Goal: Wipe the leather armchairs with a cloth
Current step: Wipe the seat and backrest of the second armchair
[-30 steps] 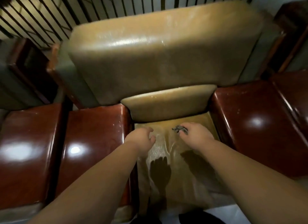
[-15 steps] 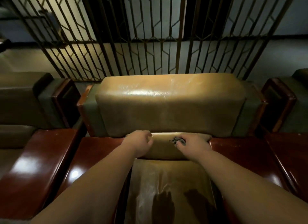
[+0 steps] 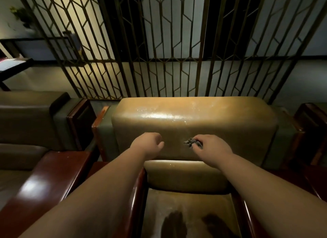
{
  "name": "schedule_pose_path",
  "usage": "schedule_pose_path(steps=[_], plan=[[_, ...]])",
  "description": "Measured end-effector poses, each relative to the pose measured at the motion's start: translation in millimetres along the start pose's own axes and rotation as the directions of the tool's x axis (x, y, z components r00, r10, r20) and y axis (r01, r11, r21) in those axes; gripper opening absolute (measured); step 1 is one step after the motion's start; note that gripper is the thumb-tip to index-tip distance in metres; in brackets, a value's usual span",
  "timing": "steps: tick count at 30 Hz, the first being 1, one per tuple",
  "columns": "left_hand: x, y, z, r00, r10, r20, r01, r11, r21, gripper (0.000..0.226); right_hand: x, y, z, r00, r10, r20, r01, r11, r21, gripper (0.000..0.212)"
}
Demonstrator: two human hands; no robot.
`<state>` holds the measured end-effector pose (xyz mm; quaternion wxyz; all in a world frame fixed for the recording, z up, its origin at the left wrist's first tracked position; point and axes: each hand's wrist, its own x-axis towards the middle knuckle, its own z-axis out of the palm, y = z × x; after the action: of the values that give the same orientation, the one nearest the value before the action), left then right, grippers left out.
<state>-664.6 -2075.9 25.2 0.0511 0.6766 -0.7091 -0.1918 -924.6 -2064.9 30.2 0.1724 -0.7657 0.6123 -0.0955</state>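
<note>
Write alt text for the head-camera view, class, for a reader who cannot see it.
A person's right hand grips a small dark cloth in front of the tan leather backrest of an armchair, while the left hand hangs beside it, loosely curled and holding nothing. Glossy reddish-brown armrests flank the seat, and a metal lattice screen stands behind.

1. Most of the cloth (image 3: pixel 192 143) is hidden inside the right hand (image 3: pixel 213 146).
2. The fingertips of the left hand (image 3: pixel 147 145) are curled out of sight.
3. The armchair (image 3: pixel 192 124) seat is cut off by the bottom edge.
4. The plant (image 3: pixel 21 16) is blurred.

Dim, warm glare, perhaps blurred edges
</note>
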Motion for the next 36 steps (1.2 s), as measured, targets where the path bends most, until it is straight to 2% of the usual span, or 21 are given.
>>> schedule_pose_path(steps=[11,17,20,27,30,33,36], plan=[[86,-117,-23,0.996,-0.042,-0.082,0.042,0.999,-0.011,0.037,102,-56,46,0.999,0.025,-0.026,-0.026,0.999,-0.026,0.025],[116,-211,-43,0.961,-0.124,-0.247,0.129,0.992,0.002,0.039,175,-126,88,0.995,-0.077,-0.065,0.076,0.997,-0.025,0.025],[128,-256,-45,0.957,-0.130,-0.258,0.142,0.989,0.028,0.046,207,-163,108,0.989,-0.123,-0.086,0.123,0.992,-0.013,0.033],[189,-320,-45,0.955,-0.039,-0.293,0.056,0.997,0.052,0.055,288,-218,157,0.954,-0.287,-0.090,0.286,0.958,-0.021,0.046],[217,-336,-32,0.964,0.023,-0.266,-0.018,1.000,0.019,0.072,307,-221,193,0.944,-0.326,0.049,0.329,0.930,-0.166,0.058],[242,-354,-17,0.959,0.087,-0.269,-0.089,0.996,0.006,0.082,314,-218,221,0.923,-0.375,0.085,0.378,0.846,-0.376,0.073],[257,-371,-3,0.935,0.124,-0.331,-0.133,0.991,-0.003,0.084,330,-223,227,0.901,-0.417,0.119,0.426,0.802,-0.418,0.078]])
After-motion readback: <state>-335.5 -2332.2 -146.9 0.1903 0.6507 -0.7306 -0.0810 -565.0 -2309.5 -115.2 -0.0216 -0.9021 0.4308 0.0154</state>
